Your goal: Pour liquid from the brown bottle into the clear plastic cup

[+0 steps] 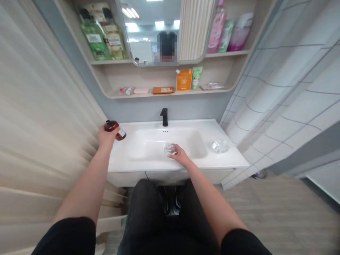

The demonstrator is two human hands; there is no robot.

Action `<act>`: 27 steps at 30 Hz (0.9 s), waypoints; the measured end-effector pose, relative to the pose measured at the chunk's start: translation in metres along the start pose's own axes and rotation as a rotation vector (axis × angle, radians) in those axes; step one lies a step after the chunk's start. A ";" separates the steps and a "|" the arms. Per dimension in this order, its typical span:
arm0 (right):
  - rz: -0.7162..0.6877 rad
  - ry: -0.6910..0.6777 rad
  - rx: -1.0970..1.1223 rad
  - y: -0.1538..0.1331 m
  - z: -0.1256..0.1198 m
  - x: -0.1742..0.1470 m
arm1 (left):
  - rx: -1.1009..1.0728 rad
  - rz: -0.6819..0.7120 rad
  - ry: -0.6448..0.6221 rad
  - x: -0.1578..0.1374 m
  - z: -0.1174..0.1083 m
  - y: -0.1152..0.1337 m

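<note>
at sink (195,143), bottle (113,125) in left hand (106,136), cup (169,149) in right hand (180,155)

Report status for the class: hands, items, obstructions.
Left hand grips brown bottle. Right hand holds clear container over basin. Black faucet stands beyond, touching neither hand.

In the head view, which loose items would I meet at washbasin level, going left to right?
Brown bottle, tilted in the left hand → clear vessel in the right hand → clear object on the right end of the white counter.
</note>
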State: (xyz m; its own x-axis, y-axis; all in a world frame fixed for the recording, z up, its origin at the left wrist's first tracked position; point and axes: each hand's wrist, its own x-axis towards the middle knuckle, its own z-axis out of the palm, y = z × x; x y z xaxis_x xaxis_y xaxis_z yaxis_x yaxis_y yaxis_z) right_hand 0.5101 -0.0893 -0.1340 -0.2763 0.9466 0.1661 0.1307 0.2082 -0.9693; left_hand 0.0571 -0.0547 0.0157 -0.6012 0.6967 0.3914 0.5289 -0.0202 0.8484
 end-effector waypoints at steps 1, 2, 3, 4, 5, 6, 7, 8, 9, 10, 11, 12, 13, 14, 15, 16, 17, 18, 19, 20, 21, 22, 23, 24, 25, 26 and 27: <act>-0.001 0.011 -0.011 0.001 0.000 0.000 | -0.059 0.018 0.009 -0.010 0.008 0.009; 0.002 0.019 -0.021 0.001 0.000 0.000 | -0.118 0.032 0.000 -0.021 0.017 0.016; 0.007 0.024 -0.027 0.001 0.001 0.000 | -0.182 0.058 -0.042 -0.035 0.026 0.023; 0.011 0.026 -0.029 0.001 0.001 0.000 | -0.239 0.078 -0.096 -0.050 0.035 0.028; 0.015 0.030 -0.028 0.000 0.001 0.000 | -0.280 0.085 -0.151 -0.065 0.045 0.032; 0.021 0.039 -0.026 0.000 0.002 -0.001 | -0.304 0.077 -0.198 -0.081 0.054 0.034; 0.028 0.054 -0.024 0.000 0.002 -0.001 | -0.306 0.065 -0.243 -0.097 0.063 0.034; 0.033 0.069 -0.024 0.000 0.003 -0.001 | -0.296 0.055 -0.280 -0.112 0.072 0.033; 0.038 0.078 -0.029 0.000 0.003 -0.001 | -0.272 0.043 -0.310 -0.125 0.080 0.030; 0.039 0.082 -0.039 0.000 0.003 -0.001 | -0.238 0.038 -0.339 -0.137 0.087 0.028; 0.037 0.083 -0.052 0.001 0.003 -0.001 | -0.203 0.042 -0.361 -0.148 0.094 0.025; 0.034 0.086 -0.066 0.001 0.003 -0.001 | -0.169 0.054 -0.379 -0.157 0.101 0.021; 0.033 0.095 -0.080 0.002 0.003 -0.001 | -0.137 0.078 -0.395 -0.165 0.107 0.018; 0.039 0.108 -0.094 0.003 0.004 0.000 | -0.110 0.108 -0.406 -0.171 0.112 0.015; 0.050 0.125 -0.108 0.003 0.004 0.001 | -0.085 0.141 -0.413 -0.176 0.117 0.012; 0.066 0.141 -0.123 0.004 0.004 0.002 | -0.064 0.174 -0.422 -0.180 0.121 0.010; 0.083 0.152 -0.140 0.004 0.005 0.003 | -0.042 0.206 -0.436 -0.183 0.125 0.007; 0.099 0.156 -0.159 0.004 0.005 0.004 | -0.021 0.236 -0.456 -0.185 0.129 0.004; 0.109 0.156 -0.179 0.004 0.006 0.004 | -0.004 0.263 -0.478 -0.187 0.133 0.001; 0.114 0.153 -0.195 0.003 0.006 0.004 | 0.009 0.285 -0.499 -0.188 0.136 -0.002; 0.116 0.147 -0.206 0.003 0.006 0.005 | 0.020 0.299 -0.515 -0.189 0.139 -0.005; 0.114 0.140 -0.212 0.002 0.006 0.004 | 0.030 0.302 -0.525 -0.190 0.142 -0.007; 0.111 0.136 -0.212 0.001 0.006 0.004 | 0.038 0.296 -0.528 -0.190 0.144 -0.009; 0.108 0.132 -0.211 0.001 0.006 0.004 | 0.044 0.284 -0.529 -0.191 0.146 -0.011; 0.104 0.130 -0.209 0.000 0.006 0.004 | 0.051 0.273 -0.528 -0.191 0.147 -0.012; 0.101 0.129 -0.210 0.000 0.006 0.003 | 0.059 0.271 -0.525 -0.192 0.147 -0.012; 0.098 0.128 -0.212 0.000 0.006 0.003 | 0.069 0.280 -0.521 -0.192 0.147 -0.011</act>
State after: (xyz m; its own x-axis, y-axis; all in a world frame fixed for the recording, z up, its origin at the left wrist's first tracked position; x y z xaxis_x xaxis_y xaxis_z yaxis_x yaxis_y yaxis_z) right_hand 0.5034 -0.0879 -0.1342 -0.1320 0.9853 0.1081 0.3514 0.1485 -0.9244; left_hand 0.2548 -0.0834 -0.1213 -0.0696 0.9319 0.3559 0.6735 -0.2193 0.7059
